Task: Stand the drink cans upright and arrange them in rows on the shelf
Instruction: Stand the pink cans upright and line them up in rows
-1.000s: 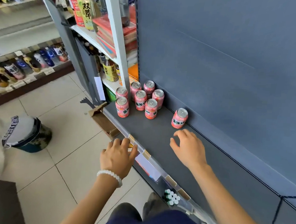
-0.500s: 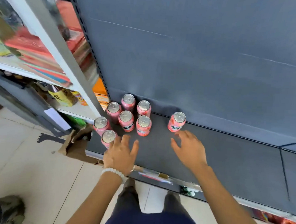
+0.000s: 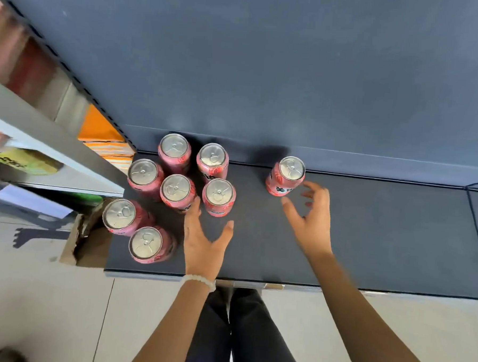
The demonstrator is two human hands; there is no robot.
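Note:
Several pink drink cans stand upright on the dark shelf [image 3: 381, 243]. A cluster stands at the left, with a front can [image 3: 146, 243] near the shelf edge and a middle can [image 3: 219, 195] closest to my left hand. One lone can [image 3: 286, 175] stands apart to the right, by the back wall. My left hand [image 3: 204, 240] hovers open just right of the cluster, fingertips near the middle cans. Open and empty, my right hand [image 3: 312, 215] has its fingers spread just in front and right of the lone can.
A grey upright post [image 3: 55, 132] and neighbouring shelves with orange packs [image 3: 102, 129] bound the left side. A torn cardboard box [image 3: 88, 242] sits on the tiled floor at the shelf's left end. My legs stand below the shelf edge.
The view has swung over the shelf, looking down on the can tops. Both hands have reached further in, the left to the cluster and the right to the lone can.

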